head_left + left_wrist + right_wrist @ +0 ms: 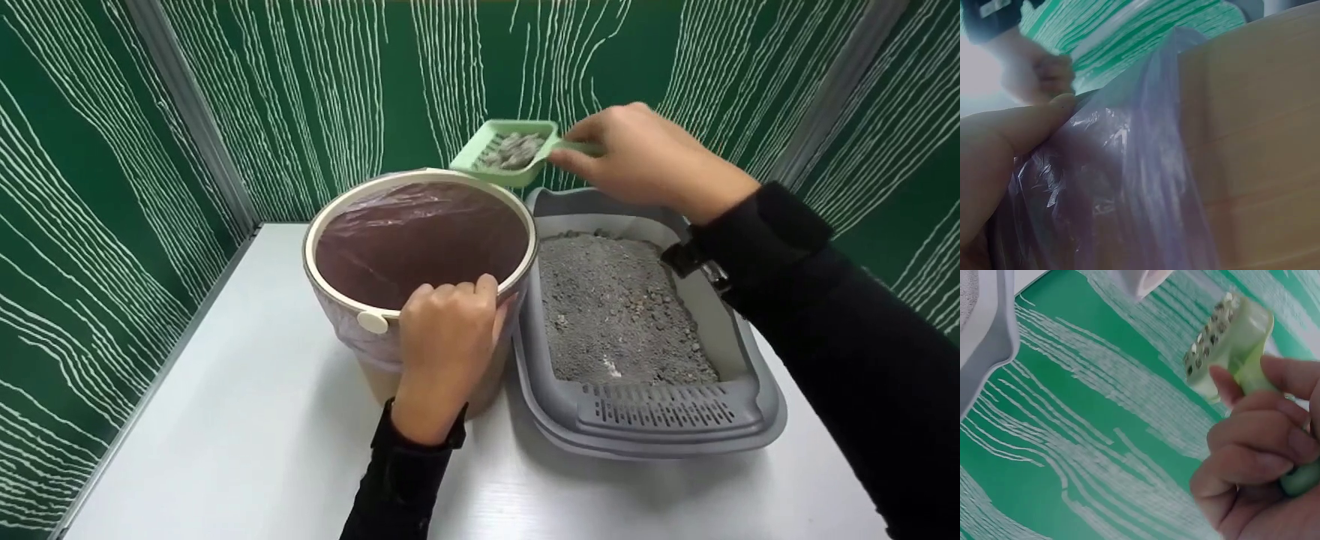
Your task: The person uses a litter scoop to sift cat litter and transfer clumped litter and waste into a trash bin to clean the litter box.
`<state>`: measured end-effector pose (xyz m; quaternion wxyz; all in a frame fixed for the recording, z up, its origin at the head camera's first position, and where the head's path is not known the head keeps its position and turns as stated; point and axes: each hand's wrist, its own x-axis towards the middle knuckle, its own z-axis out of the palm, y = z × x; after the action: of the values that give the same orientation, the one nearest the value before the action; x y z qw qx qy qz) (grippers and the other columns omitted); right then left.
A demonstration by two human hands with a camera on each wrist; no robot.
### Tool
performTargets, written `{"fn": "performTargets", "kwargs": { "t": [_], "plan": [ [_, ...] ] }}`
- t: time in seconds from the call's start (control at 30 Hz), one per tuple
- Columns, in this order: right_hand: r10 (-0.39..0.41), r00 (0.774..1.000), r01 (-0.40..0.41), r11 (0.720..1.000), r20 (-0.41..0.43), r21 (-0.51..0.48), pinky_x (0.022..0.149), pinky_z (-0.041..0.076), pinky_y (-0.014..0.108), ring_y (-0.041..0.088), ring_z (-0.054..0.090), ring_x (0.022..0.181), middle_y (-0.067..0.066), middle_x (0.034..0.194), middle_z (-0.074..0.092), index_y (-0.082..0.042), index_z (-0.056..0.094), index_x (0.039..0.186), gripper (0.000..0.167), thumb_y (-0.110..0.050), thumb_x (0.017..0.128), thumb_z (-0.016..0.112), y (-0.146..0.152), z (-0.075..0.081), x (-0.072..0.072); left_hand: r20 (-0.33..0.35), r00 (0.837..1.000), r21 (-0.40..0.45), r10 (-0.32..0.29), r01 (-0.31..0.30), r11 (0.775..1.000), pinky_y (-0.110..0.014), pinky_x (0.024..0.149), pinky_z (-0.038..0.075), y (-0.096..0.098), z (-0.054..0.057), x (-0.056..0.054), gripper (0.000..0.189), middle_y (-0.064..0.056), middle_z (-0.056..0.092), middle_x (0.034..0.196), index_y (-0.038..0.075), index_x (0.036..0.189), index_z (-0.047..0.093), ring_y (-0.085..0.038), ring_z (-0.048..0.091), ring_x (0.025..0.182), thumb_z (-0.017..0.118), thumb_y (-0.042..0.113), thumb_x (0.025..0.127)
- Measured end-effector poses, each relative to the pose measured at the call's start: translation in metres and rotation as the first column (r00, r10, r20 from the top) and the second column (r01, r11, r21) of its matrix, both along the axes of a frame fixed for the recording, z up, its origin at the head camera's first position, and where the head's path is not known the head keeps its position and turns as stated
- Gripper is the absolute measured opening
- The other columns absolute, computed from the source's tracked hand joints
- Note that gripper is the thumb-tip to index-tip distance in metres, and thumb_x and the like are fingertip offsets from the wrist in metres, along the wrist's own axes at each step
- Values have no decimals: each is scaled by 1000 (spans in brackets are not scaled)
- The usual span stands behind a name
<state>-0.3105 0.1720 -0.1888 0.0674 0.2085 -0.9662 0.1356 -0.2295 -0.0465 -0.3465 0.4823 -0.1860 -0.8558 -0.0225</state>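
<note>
1. Head view: mostly hiding the handle of a pale-green slotted litter scoop (pixel 506 178) in the fingers of the right hand (pixel 634 154), gripping it by the round bin's (pixel 382 382) far right rim; cannot tell whether touching. Carrying grey clumps (pixel 514 151) in its pan. Curling the left hand (pixel 448 330) over the near rim, beside a purplish bag liner (pixel 420 225), too dark deep inside to make out. Right of that, partly covering a grey litter box (pixel 667 431) with the right cuff (pixel 784 225).
2. Left wrist view: pressing thumb to shiny, wrinkled liner, hiding other fingers; blurring the right hand beyond.
3. Right wrist view: wrapping fingers round the handle; showing the tilted pan's perforated side; cutting off the litter box leftward.
</note>
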Motion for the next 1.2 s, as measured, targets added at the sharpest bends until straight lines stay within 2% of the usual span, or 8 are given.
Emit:
{"fn": "performTargets", "kwargs": {
  "t": [0.13, 0.3, 0.63, 0.73, 0.87, 0.93, 1.07, 1.2],
  "plan": [
    [124, 992, -119, 987, -35, 108, 62, 52, 35, 17, 60, 65, 7, 88, 73, -9, 77, 118, 35, -39, 108, 62, -19, -5, 9, -19, 1000, -6, 2, -2, 1000, -35, 51, 40, 1, -1, 0, 36, 0, 60, 56, 15, 70, 60, -22, 58, 47, 90, 33, 80],
    [262, 954, -224, 945, -142, 239, 59, 53, 37, 17, 55, 57, 1, 67, 59, -12, 73, 88, 22, -27, 104, 69, -34, -18, 11, -33, 999, -4, 1, -1, 1000, -35, 50, 39, 2, -1, -1, 34, 0, 59, 55, 15, 70, 60, -21, 58, 47, 90, 29, 77],
    [415, 863, -270, 861, -288, 432, 51, 51, 38, 20, 58, 54, 5, 77, 75, -13, 82, 102, 8, -17, 96, 78, -47, -26, 14, -29, 999, -20, 18, -19, 1000, -35, 51, 41, 3, -1, -1, 33, 1, 61, 56, 16, 70, 62, -20, 60, 48, 90, 31, 79],
    [447, 837, -262, 834, -315, 485, 47, 48, 37, 18, 52, 51, 5, 73, 72, -15, 83, 102, 9, -14, 94, 80, -50, -25, 16, -33, 999, -29, 27, -28, 999, -35, 51, 41, 2, -1, -1, 34, 1, 61, 56, 16, 70, 62, -20, 60, 48, 90, 34, 80],
    [463, 825, -236, 802, -323, 548, 45, 46, 36, 17, 46, 51, 3, 66, 63, -16, 82, 105, 11, -16, 94, 81, -54, -25, 19, -33, 999, -30, 28, -29, 999, -35, 51, 41, 1, -2, -1, 34, 1, 61, 56, 16, 70, 62, -20, 60, 48, 90, 34, 81],
    [469, 818, -235, 800, -333, 552, 45, 45, 36, 16, 44, 50, 2, 65, 61, -15, 81, 103, 8, -17, 96, 79, -55, -26, 19, -32, 999, -28, 23, -24, 999, -35, 50, 41, 1, -2, -1, 33, 1, 61, 56, 16, 71, 62, -21, 59, 48, 90, 32, 80],
    [479, 796, -270, 829, -371, 490, 43, 42, 35, 16, 42, 48, 3, 64, 61, -10, 78, 97, 7, -17, 97, 77, -52, -27, 20, -39, 999, -20, 16, -17, 1000, -35, 50, 40, -1, -2, -1, 35, 1, 59, 55, 16, 69, 60, -21, 58, 47, 90, 31, 78],
    [438, 811, -276, 871, -389, 406, 44, 41, 34, 15, 41, 48, 3, 62, 58, -5, 75, 94, 19, -22, 100, 74, -46, -24, 24, -42, 999, -14, 18, -19, 1000, -35, 49, 39, -2, -2, -1, 39, 1, 59, 54, 16, 68, 60, -21, 58, 46, 91, 36, 78]
  ]
}}
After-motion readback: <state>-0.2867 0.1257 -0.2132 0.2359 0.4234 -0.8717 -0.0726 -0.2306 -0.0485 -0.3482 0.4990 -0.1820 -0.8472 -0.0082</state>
